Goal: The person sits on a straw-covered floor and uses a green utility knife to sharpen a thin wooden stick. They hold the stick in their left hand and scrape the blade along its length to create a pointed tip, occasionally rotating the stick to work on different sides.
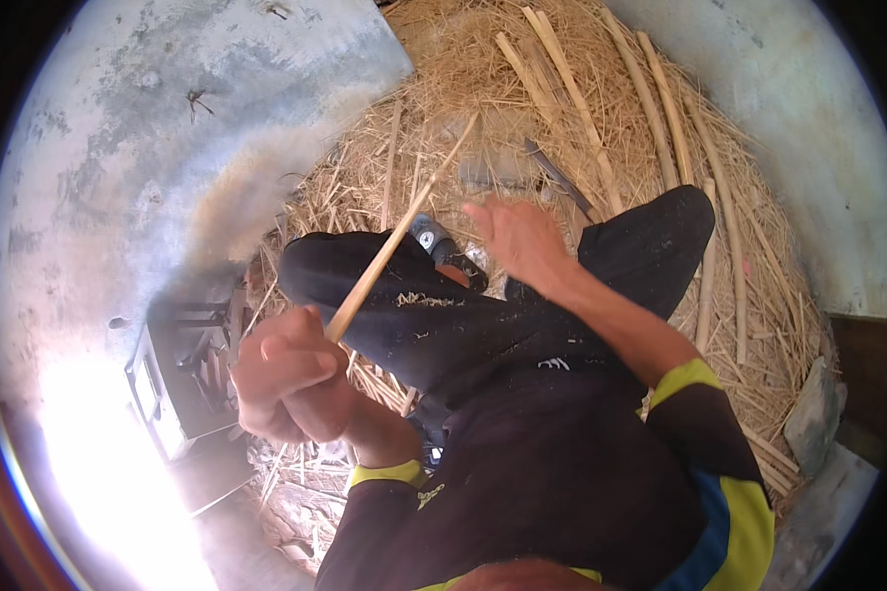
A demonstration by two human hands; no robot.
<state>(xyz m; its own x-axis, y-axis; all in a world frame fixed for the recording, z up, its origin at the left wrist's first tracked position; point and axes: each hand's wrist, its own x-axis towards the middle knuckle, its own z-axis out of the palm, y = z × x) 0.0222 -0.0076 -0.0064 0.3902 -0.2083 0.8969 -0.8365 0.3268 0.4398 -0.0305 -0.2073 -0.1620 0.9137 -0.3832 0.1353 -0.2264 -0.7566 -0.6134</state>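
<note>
Left hand (291, 379), 8 o'clock of view centre, is closing firmly round the thick end of a split cane strip (389, 248). Strip is slanting up over the dark trousers, its thin tip pointing towards 12 o'clock. Right hand (517, 236), between 1 and 2 o'clock, is hovering near the strip but apart from it; palm facing away, so cannot tell how far that grip is opening or whether it is holding anything. Beyond it, a dark blade (560, 179) is lying on straw-like shavings (355, 192); pale poles (666, 103) farther out. Step appears to be handling or checking the strip; next move probably calls for steadying it left-handed.
</note>
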